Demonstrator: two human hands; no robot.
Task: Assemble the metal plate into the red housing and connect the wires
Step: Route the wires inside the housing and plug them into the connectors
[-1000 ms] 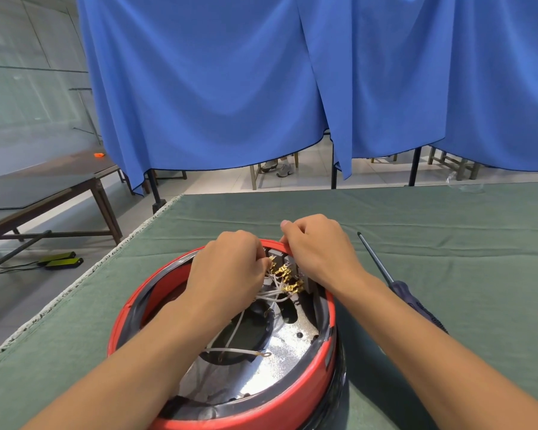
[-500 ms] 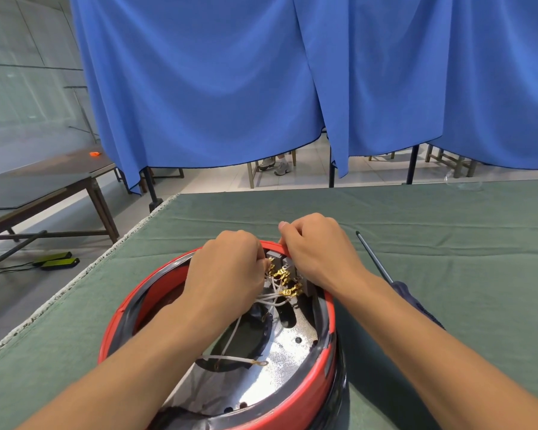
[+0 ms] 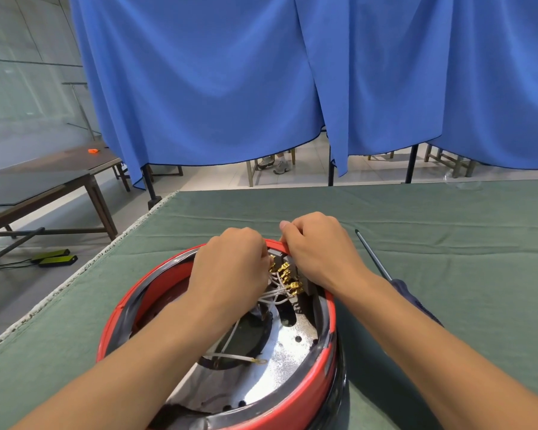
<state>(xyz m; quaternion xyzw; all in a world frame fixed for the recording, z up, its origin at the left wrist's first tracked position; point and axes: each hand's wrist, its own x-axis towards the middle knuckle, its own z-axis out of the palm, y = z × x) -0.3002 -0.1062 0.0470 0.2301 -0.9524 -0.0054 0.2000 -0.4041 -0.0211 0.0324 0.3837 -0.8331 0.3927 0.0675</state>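
Observation:
The round red housing (image 3: 295, 395) lies on the green cloth, tilted, with the shiny metal plate (image 3: 280, 358) seated inside it. White wires (image 3: 274, 294) with gold terminals (image 3: 288, 276) bunch at the housing's far rim. My left hand (image 3: 230, 268) reaches into the housing, its fingers curled and pinching at the wire terminals. My right hand (image 3: 317, 249) grips the far rim of the housing, its thumb over the edge. One loose white wire with a ring terminal (image 3: 258, 361) lies across the plate's hole.
A screwdriver (image 3: 376, 262) with a dark handle lies on the green cloth (image 3: 448, 243) just right of my right forearm. A blue curtain (image 3: 261, 82) hangs behind the table. A dark bench (image 3: 44, 178) stands on the left, across the floor gap.
Both hands stay at the far rim of the housing. The left hand's fingers have shifted slightly at the terminals. The view has drifted a little.

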